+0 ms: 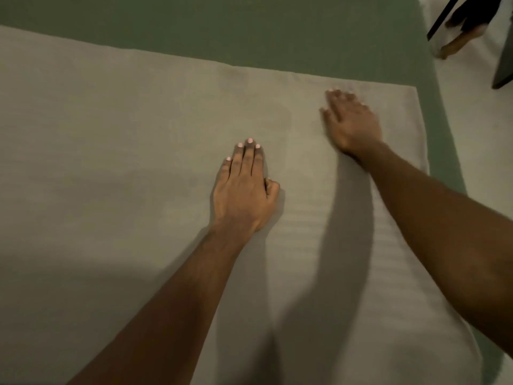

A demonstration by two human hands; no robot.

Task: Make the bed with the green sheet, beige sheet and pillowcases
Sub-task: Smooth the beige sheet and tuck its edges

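Head camera, looking down on a bed. A beige sheet (111, 162) fills most of the view, spread flat and smooth, a matte woven cloth with faint ribbed stripes showing near the middle right. Its far edge runs straight across the upper part of the view and meets its right edge in a square corner at the upper right. Under it lies a green sheet (249, 29), plain and smooth, showing as a wide band beyond the beige sheet's far edge and a narrow strip down its right side, where it curves over the side of the bed. Two bare forearms reach in from the bottom, the left forearm (180, 295) from the lower middle and the right forearm (444, 218) from the right edge, both casting soft shadows on the cloth. The left hand (244, 193) rests palm down near the middle of the beige sheet, fingers straight and close together, thumb tucked in at its side, holding nothing. The right hand (352, 123) is blurred; it lies palm down with fingers stretched out, holding nothing, just short of the sheet's far right corner. A pale floor (477, 120) shows to the right of the bed. A piece of dark furniture (503, 59) stands at the top right corner.
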